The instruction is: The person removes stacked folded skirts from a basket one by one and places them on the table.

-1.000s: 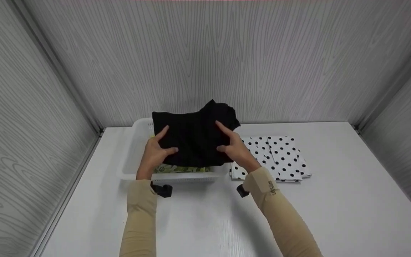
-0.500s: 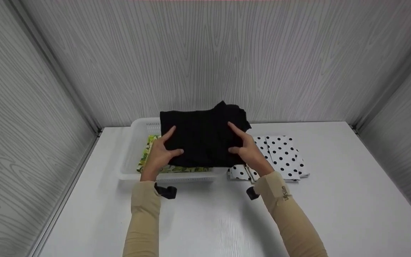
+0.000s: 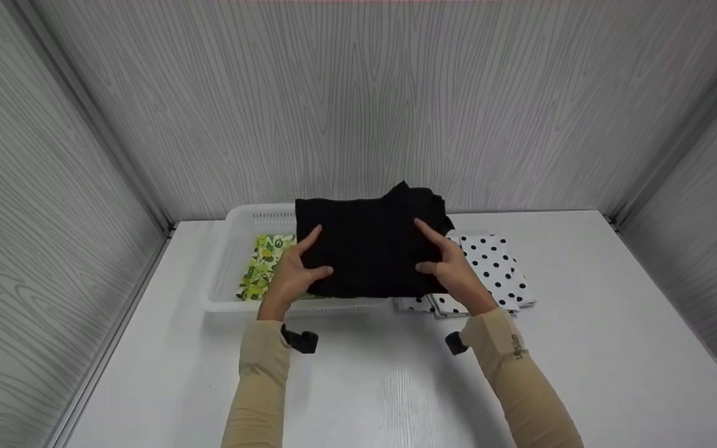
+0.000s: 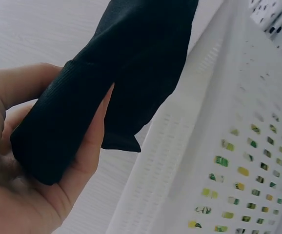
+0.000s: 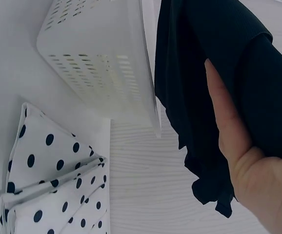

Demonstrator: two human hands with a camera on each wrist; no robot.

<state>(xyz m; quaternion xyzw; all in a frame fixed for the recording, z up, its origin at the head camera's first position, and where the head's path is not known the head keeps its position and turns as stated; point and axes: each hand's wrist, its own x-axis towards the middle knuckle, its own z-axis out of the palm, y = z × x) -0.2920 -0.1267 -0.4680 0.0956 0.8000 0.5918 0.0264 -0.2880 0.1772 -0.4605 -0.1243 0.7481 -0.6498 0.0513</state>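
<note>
A folded black cloth (image 3: 371,249) is held up between both hands, over the right part of a white plastic basket (image 3: 218,274). My left hand (image 3: 293,274) grips its left end, thumb on the near face; the left wrist view shows fingers wrapped behind the fabric (image 4: 82,107). My right hand (image 3: 455,274) holds the other end, and loose ragged edges (image 5: 214,195) hang there in the right wrist view. Inside the basket lies a yellow-green lemon-print cloth (image 3: 259,274), partly hidden by the black one.
Folded white cloth with black dots (image 3: 498,274) lies on the white table (image 3: 582,323), right of the basket. A grey wood-grain panel (image 3: 358,99) rises behind, with similar panels at both sides.
Both hands have carried the black cloth to the right and slightly nearer. More of the lemon-print cloth shows at the left of the basket, while the dotted cloth is more covered.
</note>
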